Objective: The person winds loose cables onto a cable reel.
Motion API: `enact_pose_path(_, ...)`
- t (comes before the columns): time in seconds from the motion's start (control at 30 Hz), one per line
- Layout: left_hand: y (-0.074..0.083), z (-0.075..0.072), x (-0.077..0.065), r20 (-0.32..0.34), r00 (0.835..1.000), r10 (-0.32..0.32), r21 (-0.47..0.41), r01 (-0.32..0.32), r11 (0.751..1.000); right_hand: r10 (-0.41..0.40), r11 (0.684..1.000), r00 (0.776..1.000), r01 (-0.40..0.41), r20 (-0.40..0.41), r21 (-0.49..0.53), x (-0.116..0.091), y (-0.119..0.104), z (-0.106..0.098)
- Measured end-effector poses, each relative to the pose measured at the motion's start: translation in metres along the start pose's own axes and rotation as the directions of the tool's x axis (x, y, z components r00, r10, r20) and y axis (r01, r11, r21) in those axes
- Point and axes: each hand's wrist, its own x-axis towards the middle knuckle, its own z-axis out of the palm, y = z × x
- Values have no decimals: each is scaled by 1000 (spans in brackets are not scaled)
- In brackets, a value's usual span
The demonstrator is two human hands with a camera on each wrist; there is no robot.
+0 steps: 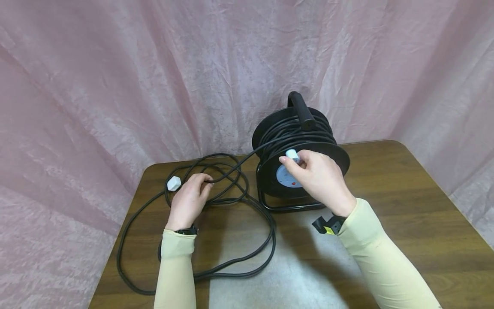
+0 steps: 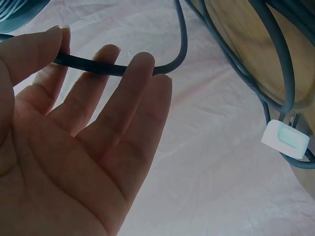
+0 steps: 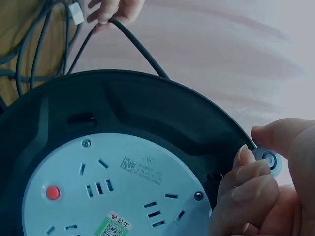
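Note:
A black cable reel (image 1: 266,171) stands on its tube frame, with black cable (image 1: 283,128) wound round its drum. My right hand (image 1: 322,178) pinches the small white crank knob (image 1: 292,154) at the edge of the reel's disc. In the right wrist view the thumb and fingers close round that knob (image 3: 268,160). From the drum a length of cable runs left to my left hand (image 1: 191,199), which pinches it between thumb and forefinger. The left wrist view shows this cable (image 2: 93,66) crossing the other, loosely bent fingers. A white plug (image 1: 174,183) lies just left of that hand.
Loose loops of cable (image 1: 272,236) spread over the left and middle of the wooden table (image 1: 405,206). The reel's carrying handle (image 1: 302,110) rises at the top. Sockets and a red button (image 3: 52,192) sit on the reel's pale face. A pink curtain (image 1: 231,64) hangs behind.

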Motion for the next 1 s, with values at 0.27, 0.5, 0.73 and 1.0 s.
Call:
enact_pose_path(0.27,-3,0,-2,35,998,-45,7,45,999,18,1000,999,-19,-32,-25,-2,4,-8)
enact_pose_path(0.5,-2,0,-1,26,998,-63,27,63,998,47,999,998,-48,-46,-20,-3,10,-16)
enact_pose_path(0.73,-3,1,-1,26,997,-75,27,74,997,85,996,996,-86,-42,-25,-5,17,-23)
enact_pose_path(1.0,-5,2,-1,42,995,-91,17,91,996,93,994,995,-95,-34,-59,-7,25,-30)
